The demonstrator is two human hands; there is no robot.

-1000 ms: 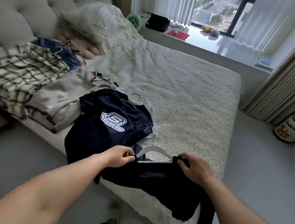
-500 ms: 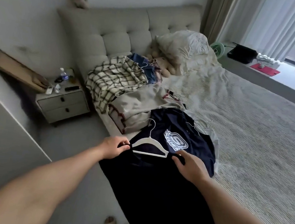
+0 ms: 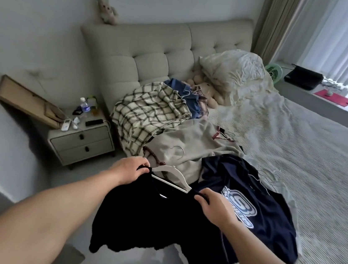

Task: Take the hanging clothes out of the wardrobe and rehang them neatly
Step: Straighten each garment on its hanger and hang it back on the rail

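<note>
Both hands hold a black shirt (image 3: 149,216) up at the bed's near edge, on a white hanger (image 3: 172,176). Left hand (image 3: 130,170) pinches the left shoulder of the shirt at the hanger's end, fingers curled. Right hand (image 3: 214,205) grips the right shoulder the same way. Hanger tilted, hook toward the bed; shirt body hangs down over the floor (image 3: 58,174).

On the bed (image 3: 297,158), just beyond the hands: navy Skechers tee (image 3: 248,198) lying flat, partly under the right hand and overlapped by the black shirt's edge. Beside it a grey sweatshirt (image 3: 188,146) with dark red trim, a hanger hook lying on it. Further back a cream plaid shirt (image 3: 149,111), then a blue garment (image 3: 186,94) on a wire hanger. Plush toy (image 3: 208,92) and crumpled pillow (image 3: 233,71) against the tufted headboard (image 3: 156,50); another small plush (image 3: 106,10) sits on top of the headboard.

Left of the bed: nightstand (image 3: 82,142) with two drawers, carrying a water bottle (image 3: 84,105), phone (image 3: 93,122), small bits too blurry to name. A framed board (image 3: 25,100) leans on the wall beside it.

Window ledge (image 3: 326,100) at right: green fan (image 3: 273,71), black bag (image 3: 302,76), red mat (image 3: 333,99). Curtains (image 3: 291,25) above.
</note>
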